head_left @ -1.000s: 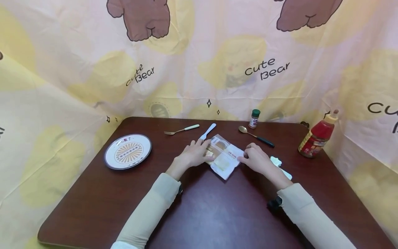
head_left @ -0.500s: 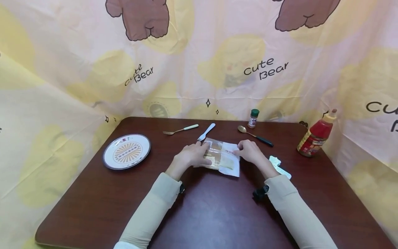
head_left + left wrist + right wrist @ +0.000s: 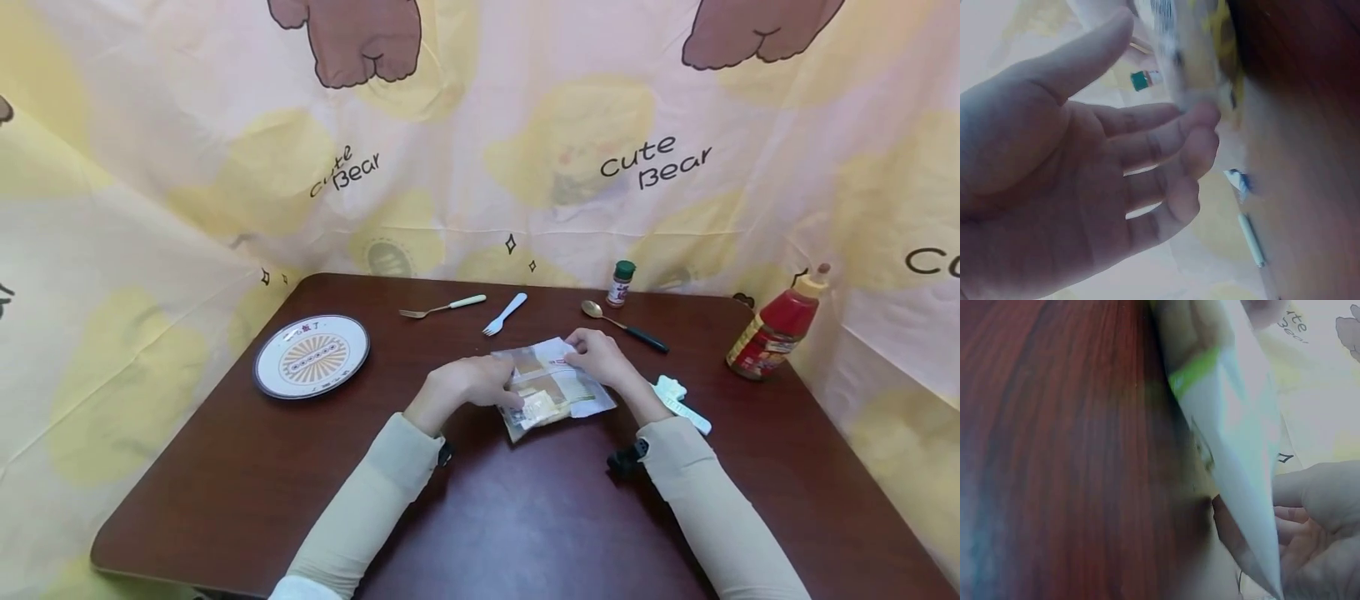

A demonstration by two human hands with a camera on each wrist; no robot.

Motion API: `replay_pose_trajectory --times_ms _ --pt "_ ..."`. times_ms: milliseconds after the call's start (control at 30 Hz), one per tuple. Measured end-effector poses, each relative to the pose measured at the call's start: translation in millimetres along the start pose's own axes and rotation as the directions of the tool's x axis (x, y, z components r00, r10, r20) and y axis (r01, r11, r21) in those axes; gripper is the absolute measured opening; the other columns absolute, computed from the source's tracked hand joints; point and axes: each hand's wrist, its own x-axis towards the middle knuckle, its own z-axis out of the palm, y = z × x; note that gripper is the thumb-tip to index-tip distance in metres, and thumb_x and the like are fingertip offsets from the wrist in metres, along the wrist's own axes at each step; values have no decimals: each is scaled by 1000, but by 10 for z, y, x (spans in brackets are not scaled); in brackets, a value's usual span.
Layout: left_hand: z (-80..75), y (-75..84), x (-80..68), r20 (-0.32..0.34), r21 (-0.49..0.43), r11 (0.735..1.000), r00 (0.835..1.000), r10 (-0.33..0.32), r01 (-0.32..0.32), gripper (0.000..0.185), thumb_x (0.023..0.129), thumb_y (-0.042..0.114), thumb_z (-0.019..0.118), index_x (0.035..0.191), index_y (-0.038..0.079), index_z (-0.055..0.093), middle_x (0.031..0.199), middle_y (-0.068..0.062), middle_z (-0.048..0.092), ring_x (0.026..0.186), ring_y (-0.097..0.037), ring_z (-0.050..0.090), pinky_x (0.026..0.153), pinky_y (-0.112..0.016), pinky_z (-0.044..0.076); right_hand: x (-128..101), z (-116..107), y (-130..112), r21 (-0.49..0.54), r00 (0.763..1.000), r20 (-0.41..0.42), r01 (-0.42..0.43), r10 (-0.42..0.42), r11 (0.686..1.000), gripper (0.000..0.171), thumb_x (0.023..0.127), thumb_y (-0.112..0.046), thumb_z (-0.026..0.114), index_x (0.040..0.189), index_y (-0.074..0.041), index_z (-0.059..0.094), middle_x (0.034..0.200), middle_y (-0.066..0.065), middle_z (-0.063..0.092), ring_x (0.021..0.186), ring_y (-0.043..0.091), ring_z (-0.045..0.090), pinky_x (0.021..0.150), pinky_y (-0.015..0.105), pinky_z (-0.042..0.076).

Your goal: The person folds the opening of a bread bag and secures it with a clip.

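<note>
A clear-and-white food packet with pale bread inside sits tilted at the middle of the dark wooden table. My left hand grips its left edge, fingers curled over the wrapper. At its far right edge my right hand pinches the wrapper. The left wrist view has the blurred packet against the fingertips of my left hand, below the thumb. In the right wrist view the white packet stands up off the table, and my right hand lies behind its lower end.
A patterned plate lies at the left. Behind the packet are a gold fork, a white plastic fork, a dark-handled spoon and a small spice jar. A ketchup bottle stands far right; a white object lies by my right wrist.
The packet has turned and come nearer to me, with its near end raised. My right hand shifted from its right side to its far edge. The white fork is now uncovered.
</note>
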Motion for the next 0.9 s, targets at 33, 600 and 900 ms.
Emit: replay_pose_trajectory --times_ms 33,600,900 --pt "2 17 -6 12 -17 1000 1000 11 -11 45 101 45 69 126 8 60 99 0 61 95 -17 59 86 -33 47 1 6 1 19 1000 -1 8 -8 1000 28 100 -14 69 123 3 68 118 25 73 113 36 68 97 50 54" --pt "-137 -27 -5 -18 -125 976 984 175 -176 44 104 39 65 136 10 61 117 -5 70 98 -17 65 87 -34 53 28 36 -72 217 998 -25 60 -56 974 19 106 -19 62 119 -7 70 124 17 72 117 30 63 99 42 46" --pt "-99 -153 502 -341 -440 895 935 -97 -67 45 107 38 59 138 5 60 128 -13 72 116 -24 67 103 -42 54 -4 -11 -130 260 994 -10 108 -109 960 21 107 -21 61 120 -7 70 128 17 71 119 33 61 104 48 45"
